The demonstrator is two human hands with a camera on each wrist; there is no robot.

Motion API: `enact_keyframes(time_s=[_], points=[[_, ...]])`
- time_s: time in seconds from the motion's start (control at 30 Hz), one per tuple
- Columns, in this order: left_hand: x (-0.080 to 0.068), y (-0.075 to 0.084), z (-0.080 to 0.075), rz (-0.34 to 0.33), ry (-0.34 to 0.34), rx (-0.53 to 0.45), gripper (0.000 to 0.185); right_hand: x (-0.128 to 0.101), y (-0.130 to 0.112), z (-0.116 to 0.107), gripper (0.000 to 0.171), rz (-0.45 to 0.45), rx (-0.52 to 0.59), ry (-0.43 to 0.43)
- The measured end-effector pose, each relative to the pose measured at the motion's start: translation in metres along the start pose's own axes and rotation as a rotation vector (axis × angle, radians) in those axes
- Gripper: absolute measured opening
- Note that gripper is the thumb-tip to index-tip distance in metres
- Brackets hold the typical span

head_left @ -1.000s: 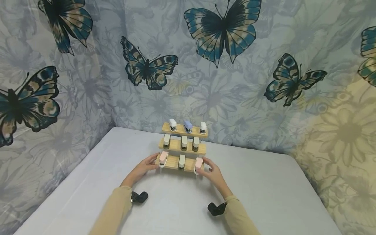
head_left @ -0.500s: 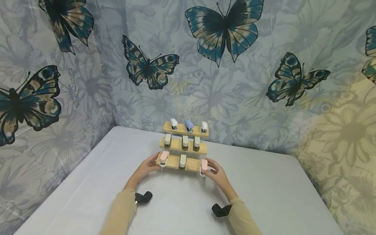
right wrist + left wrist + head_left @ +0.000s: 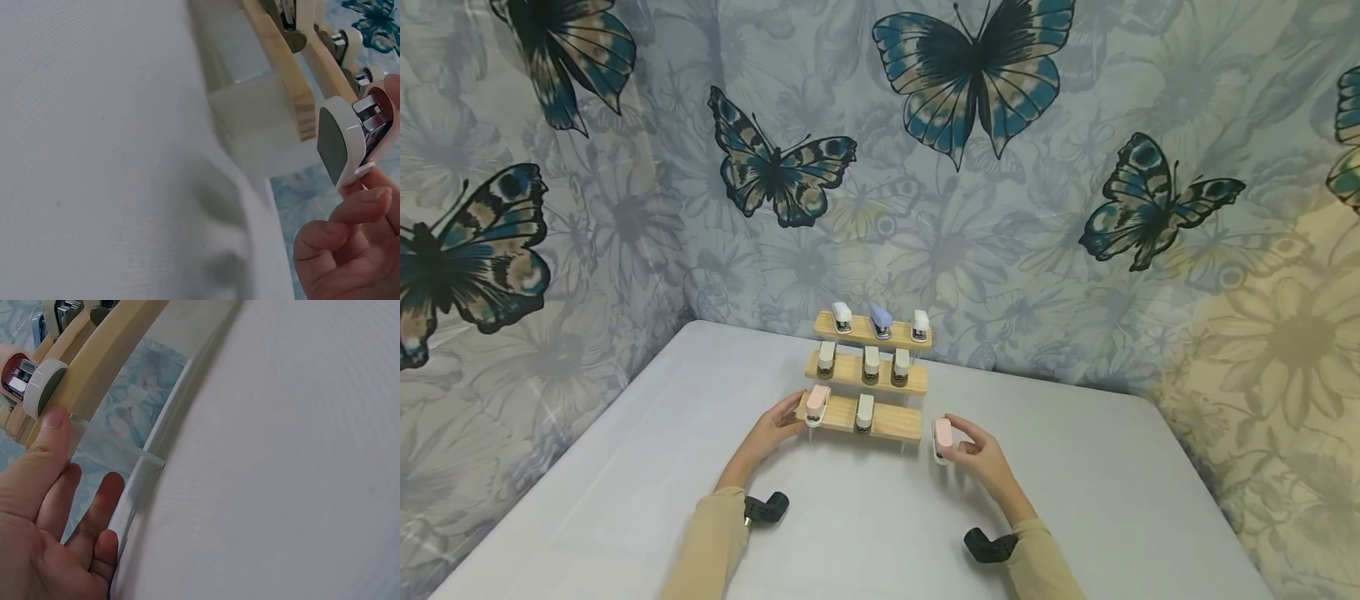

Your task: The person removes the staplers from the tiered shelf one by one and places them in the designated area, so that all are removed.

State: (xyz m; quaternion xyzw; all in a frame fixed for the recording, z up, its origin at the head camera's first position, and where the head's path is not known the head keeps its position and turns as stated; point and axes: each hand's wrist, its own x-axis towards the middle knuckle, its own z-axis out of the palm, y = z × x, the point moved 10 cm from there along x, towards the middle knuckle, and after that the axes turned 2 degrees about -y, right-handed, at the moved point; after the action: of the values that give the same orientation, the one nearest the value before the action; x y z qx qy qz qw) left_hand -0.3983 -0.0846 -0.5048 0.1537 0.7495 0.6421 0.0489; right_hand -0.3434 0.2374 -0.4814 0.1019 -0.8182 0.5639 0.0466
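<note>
A three-tier wooden rack point(image 3: 880, 423) stands on the white table and carries several small staplers. My right hand point(image 3: 976, 457) pinches a pink stapler point(image 3: 942, 436), held just off the right end of the lowest shelf; in the right wrist view that pink stapler point(image 3: 350, 140) shows its white base and metal jaw. My left hand point(image 3: 775, 428) rests open against the left end of the lowest shelf, thumb point(image 3: 47, 434) touching the wood beside another pink stapler point(image 3: 817, 402). A white stapler point(image 3: 865, 411) sits in the middle of that shelf.
The white table point(image 3: 1097, 483) is cornered by butterfly-print curtains point(image 3: 970, 167) at the back and left. The rack stands on clear legs point(image 3: 140, 481) near the back centre. Black wrist camera mounts point(image 3: 765, 507) sit on both forearms.
My right hand has taken the pink stapler off the right end of the lowest shelf and moved it right and down, away from the rack. The left hand has stayed put.
</note>
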Motion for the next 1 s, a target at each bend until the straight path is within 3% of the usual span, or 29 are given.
enact_keyframes(time_s=[0.2, 0.4, 0.57, 1.0], points=[[0.001, 0.003, 0.001, 0.018, 0.005, 0.007, 0.06, -0.015, -0.016, -0.002, 0.056, 0.097, 0.083, -0.021], [0.0, 0.004, 0.0, 0.013, 0.013, 0.005, 0.061, -0.02, 0.0, -0.001, 0.059, 0.197, 0.073, -0.04], [-0.001, -0.001, 0.001, -0.026, 0.025, 0.018, 0.061, -0.025, 0.012, -0.003, 0.06, 0.23, 0.086, -0.031], [-0.002, 0.005, 0.002, 0.015, 0.019, 0.003, 0.061, -0.029, 0.021, -0.004, 0.06, 0.209, 0.153, -0.04]])
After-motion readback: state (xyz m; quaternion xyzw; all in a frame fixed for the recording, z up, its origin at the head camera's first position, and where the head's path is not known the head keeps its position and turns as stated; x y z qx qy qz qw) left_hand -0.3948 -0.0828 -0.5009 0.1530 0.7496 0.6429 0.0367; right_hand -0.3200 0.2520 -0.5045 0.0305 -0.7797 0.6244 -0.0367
